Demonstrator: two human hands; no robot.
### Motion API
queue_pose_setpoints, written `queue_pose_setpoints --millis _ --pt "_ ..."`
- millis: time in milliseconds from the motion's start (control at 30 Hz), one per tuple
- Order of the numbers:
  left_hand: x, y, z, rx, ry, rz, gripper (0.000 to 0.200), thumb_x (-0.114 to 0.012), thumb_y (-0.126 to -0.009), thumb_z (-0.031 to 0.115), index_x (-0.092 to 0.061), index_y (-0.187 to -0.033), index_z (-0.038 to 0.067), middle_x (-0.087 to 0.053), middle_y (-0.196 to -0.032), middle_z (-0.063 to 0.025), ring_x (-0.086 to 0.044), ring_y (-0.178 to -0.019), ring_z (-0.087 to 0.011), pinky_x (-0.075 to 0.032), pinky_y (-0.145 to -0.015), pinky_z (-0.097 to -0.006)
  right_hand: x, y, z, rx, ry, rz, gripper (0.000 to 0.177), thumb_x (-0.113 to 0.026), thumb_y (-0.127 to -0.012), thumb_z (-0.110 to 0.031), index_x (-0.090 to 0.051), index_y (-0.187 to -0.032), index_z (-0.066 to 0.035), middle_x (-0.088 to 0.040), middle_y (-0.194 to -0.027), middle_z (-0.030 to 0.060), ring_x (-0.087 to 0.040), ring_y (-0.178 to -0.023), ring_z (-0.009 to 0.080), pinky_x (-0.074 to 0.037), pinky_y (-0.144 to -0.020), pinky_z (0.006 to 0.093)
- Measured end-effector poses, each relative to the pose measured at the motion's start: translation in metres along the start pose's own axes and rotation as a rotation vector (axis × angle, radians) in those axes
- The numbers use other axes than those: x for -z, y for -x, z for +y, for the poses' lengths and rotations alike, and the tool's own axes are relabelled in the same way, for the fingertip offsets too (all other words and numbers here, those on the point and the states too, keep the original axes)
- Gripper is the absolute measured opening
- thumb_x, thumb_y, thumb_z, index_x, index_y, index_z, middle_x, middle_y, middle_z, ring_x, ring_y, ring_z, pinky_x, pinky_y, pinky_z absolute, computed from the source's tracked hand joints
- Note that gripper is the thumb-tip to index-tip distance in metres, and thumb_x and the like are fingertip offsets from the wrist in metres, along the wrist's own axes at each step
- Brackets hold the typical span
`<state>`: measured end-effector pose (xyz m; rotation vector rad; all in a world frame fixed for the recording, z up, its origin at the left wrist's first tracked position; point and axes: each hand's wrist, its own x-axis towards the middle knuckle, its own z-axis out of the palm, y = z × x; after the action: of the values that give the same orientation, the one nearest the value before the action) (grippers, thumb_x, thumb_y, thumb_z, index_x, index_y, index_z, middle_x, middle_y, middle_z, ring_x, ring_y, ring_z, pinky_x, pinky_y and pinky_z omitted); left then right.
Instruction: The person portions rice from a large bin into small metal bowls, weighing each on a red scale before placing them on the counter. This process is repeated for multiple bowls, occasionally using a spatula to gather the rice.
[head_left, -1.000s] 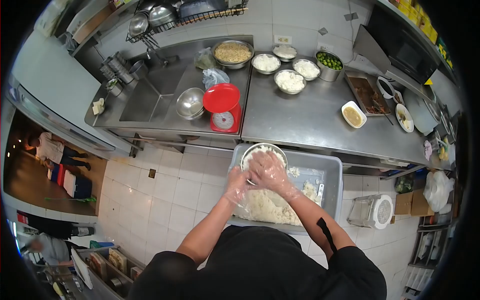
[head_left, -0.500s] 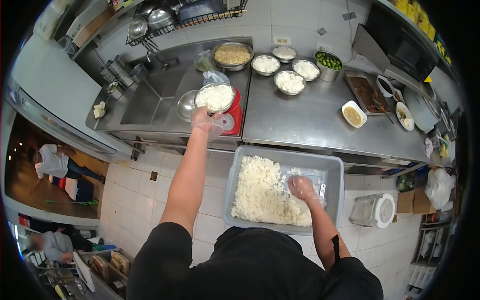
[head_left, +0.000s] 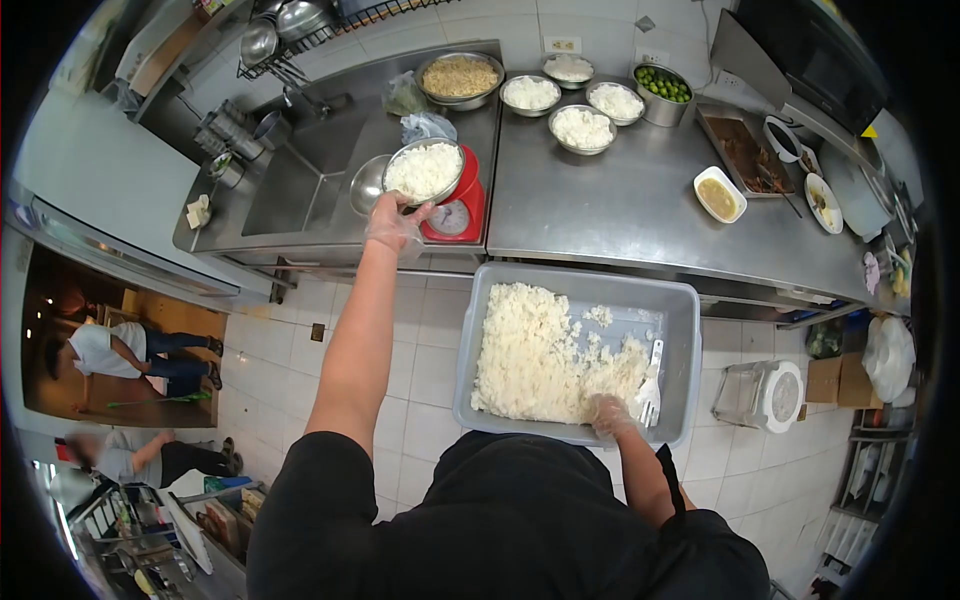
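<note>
My left hand [head_left: 392, 222], in a clear plastic glove, holds the rim of a steel bowl of white rice [head_left: 424, 170] that rests on the red kitchen scale [head_left: 452, 213]. My right hand [head_left: 608, 414], also gloved, is down in the grey plastic tub [head_left: 680, 330], pressed into the near edge of the heap of cooked rice [head_left: 535, 355]. A white rice paddle [head_left: 650, 385] lies in the tub just right of that hand.
The steel counter [head_left: 620, 210] carries several bowls of rice [head_left: 582, 127], a bowl of noodles [head_left: 460, 76], a pot of limes [head_left: 661, 88], a tray and a sauce dish [head_left: 719, 195]. A sink [head_left: 290, 185] and an empty bowl [head_left: 366, 184] sit left. Other people stand far left.
My left hand has set the rice bowl lower onto the scale and still grips it. My right hand has slid toward me to the tub's near edge, into the rice.
</note>
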<state>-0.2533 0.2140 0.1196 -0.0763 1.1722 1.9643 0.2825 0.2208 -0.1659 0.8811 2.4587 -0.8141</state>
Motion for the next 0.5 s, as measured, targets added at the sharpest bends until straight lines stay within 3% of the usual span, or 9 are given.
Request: queue_pose_setpoints --millis 100,233,300,500 --pt "0.002 0.002 -0.001 -0.054 -0.051 0.002 0.037 -0.047 -0.080 0.002 -0.048 -0.116 -0.002 -0.045 -0.124 -0.0168 -0.052 -0.105 -0.0394 -0.059 -0.074 -0.0478 -0.020 -0.014 0.014 0.042 0.008 0.133 0.025 -0.063 -0.066 -0.015 -0.066 -0.087 -0.004 -0.066 -0.087 0.0213 -0.064 -0.086 0.0363 -0.053 -0.075 0.0434" --pt "-0.002 0.023 0.001 -0.151 -0.074 0.000 0.032 -0.046 -0.082 0.004 -0.044 -0.113 -0.005 -0.040 -0.127 -0.0197 -0.045 -0.116 -0.0418 -0.055 -0.080 -0.0551 -0.010 -0.008 0.010 -0.026 0.039 0.203 0.023 -0.064 -0.066 -0.014 -0.066 -0.087 -0.005 -0.065 -0.086 0.0206 -0.065 -0.084 0.0348 -0.053 -0.074 0.0424" --pt "0.000 0.023 0.003 -0.174 -0.117 0.063 0.030 -0.048 -0.082 0.007 -0.046 -0.110 -0.004 -0.043 -0.120 -0.0184 -0.041 -0.116 -0.0328 -0.055 -0.078 -0.0576 -0.009 -0.005 0.010 -0.113 0.037 0.245 0.024 -0.066 -0.067 -0.014 -0.066 -0.091 -0.007 -0.065 -0.090 0.0184 -0.065 -0.086 0.0327 -0.053 -0.076 0.0415" --pt "-0.005 0.023 0.005 -0.146 -0.120 0.198 0.042 -0.051 -0.079 0.012 -0.045 -0.119 0.003 -0.040 -0.122 -0.0191 -0.042 -0.113 -0.0351 -0.055 -0.079 -0.0534 0.011 0.015 -0.007 -0.179 0.067 0.352 0.028 -0.068 -0.067 -0.013 -0.064 -0.094 -0.009 -0.062 -0.095 0.0148 -0.063 -0.092 0.0320 -0.054 -0.076 0.0400"
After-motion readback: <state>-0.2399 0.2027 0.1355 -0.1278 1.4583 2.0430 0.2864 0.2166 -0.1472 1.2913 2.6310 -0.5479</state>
